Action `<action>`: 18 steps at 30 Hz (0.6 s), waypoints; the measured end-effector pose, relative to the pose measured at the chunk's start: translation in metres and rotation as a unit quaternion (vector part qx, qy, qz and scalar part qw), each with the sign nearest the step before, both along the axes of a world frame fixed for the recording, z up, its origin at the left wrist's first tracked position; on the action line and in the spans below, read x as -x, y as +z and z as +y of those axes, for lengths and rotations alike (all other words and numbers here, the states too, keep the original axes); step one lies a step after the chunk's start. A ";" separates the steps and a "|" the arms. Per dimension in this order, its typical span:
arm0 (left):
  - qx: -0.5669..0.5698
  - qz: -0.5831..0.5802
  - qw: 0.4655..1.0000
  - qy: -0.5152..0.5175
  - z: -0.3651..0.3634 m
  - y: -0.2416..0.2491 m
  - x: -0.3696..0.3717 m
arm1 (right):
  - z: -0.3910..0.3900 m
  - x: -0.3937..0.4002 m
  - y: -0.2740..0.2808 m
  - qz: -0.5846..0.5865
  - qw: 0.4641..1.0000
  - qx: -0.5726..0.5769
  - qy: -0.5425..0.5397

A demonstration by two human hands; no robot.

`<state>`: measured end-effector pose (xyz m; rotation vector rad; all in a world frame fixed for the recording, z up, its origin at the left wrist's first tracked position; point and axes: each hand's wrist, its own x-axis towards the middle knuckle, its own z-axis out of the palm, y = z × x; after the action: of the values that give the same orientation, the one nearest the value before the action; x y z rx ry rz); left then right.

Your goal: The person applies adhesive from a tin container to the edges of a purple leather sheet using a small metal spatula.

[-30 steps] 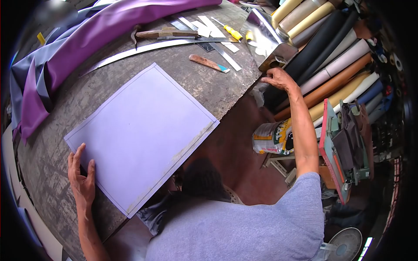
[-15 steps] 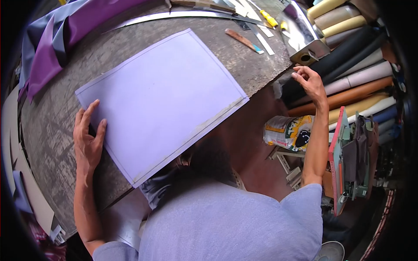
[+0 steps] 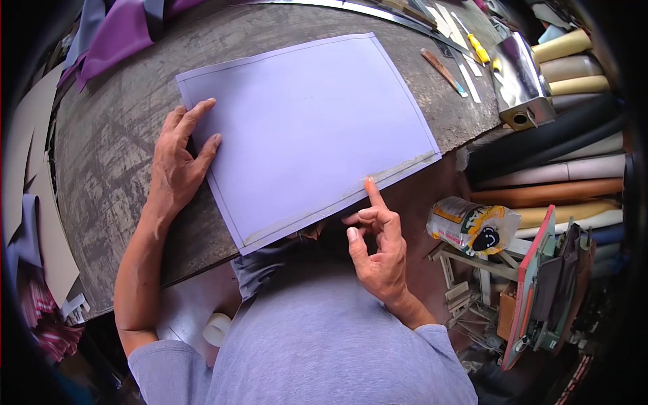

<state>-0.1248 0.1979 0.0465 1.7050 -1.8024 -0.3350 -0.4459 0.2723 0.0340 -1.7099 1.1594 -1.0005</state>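
1. Lavender sheet [image 3: 304,121]: flat on worktable [image 3: 101,162], near edge overhanging table's edge; grey smeared strip [image 3: 324,208] along that edge.
2. Left hand [image 3: 177,162]: fingers spread, gripping nothing, fingertips over the sheet's left edge.
3. Right hand [image 3: 383,260]: index extended to the strip, contact unclear; other fingers loosely bent, nothing held.
4. Wood-handled tool [image 3: 440,67] and yellow-handled screwdriver [image 3: 479,50]: right of sheet, on table.
5. Metal can [image 3: 520,84]: table's right corner, near rolls [image 3: 560,169].
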 end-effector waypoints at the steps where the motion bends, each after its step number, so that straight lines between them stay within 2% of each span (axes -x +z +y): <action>1: 0.002 0.001 1.000 -0.002 0.000 0.001 0.000 | 0.002 -0.004 0.000 0.050 0.998 0.025 0.008; 5: 0.000 0.014 1.000 -0.009 0.001 0.001 -0.001 | 0.007 -0.024 -0.009 0.175 0.966 0.184 0.050; 8: 0.026 0.010 0.999 -0.020 0.000 0.001 -0.001 | 0.012 -0.034 -0.006 0.231 0.941 0.233 0.083; 11: -0.016 0.020 1.000 -0.013 0.001 0.001 -0.003 | 0.013 -0.042 -0.013 0.230 0.923 0.287 0.116; 18: 0.051 -0.013 0.998 -0.038 -0.002 -0.006 -0.007 | 0.016 -0.057 -0.015 0.233 0.894 0.324 0.203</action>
<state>-0.1179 0.1957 0.0403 1.5803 -1.8735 -0.2490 -0.3885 0.2883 0.0189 -2.7063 0.7036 -0.7677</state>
